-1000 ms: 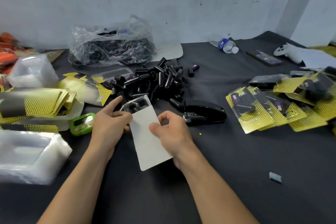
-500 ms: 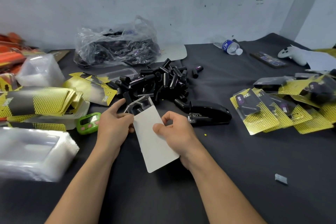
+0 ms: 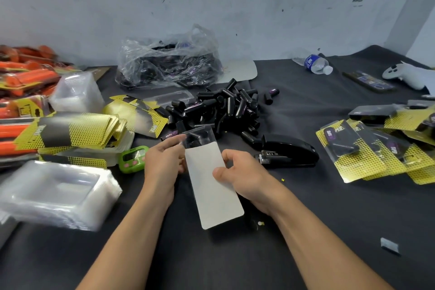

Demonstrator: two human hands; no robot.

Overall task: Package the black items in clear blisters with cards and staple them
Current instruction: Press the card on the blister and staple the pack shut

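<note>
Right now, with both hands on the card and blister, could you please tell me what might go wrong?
1. The card juts far out below the blister, and the right hand pinches only its edge, so it may bend or seat crooked.
2. Nothing looks stapled yet, and the stapler lies aside to the right; if the left hand loosens, the black item may slip out.

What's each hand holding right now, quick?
Left hand: holds the clear blister by its left edge.
Right hand: pinches the white card, thumb on top.
</note>
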